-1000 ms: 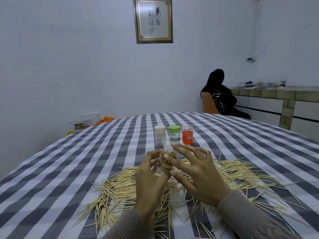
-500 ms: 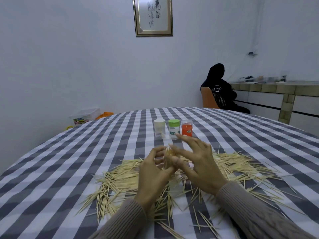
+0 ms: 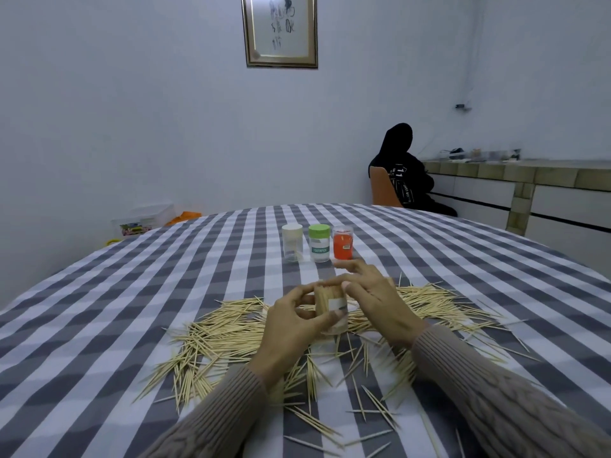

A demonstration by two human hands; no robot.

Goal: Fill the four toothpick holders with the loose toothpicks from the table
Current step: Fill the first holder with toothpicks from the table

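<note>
The left hand (image 3: 294,320) is gripping a clear toothpick holder (image 3: 331,309), fingers and thumb curled round its wall, above the loose toothpicks (image 3: 231,335) on the checked table (image 3: 132,292). A second ago the holder was tilted with its open mouth facing the camera; it is now standing upright and showing a full bundle through its side. The right hand (image 3: 377,299) is resting spread at the holder's rim, fingers straight; whether the fingertips are pressing the toothpick tops level appears likely but cannot be confirmed, as the rim is partly hidden. This change is indicating that the holder in hand is close to full. Three other holders, white-capped (image 3: 292,241), green-capped (image 3: 319,242) and orange (image 3: 343,241), are standing in a row well beyond the hands. Many toothpicks are remaining on the table.
</note>
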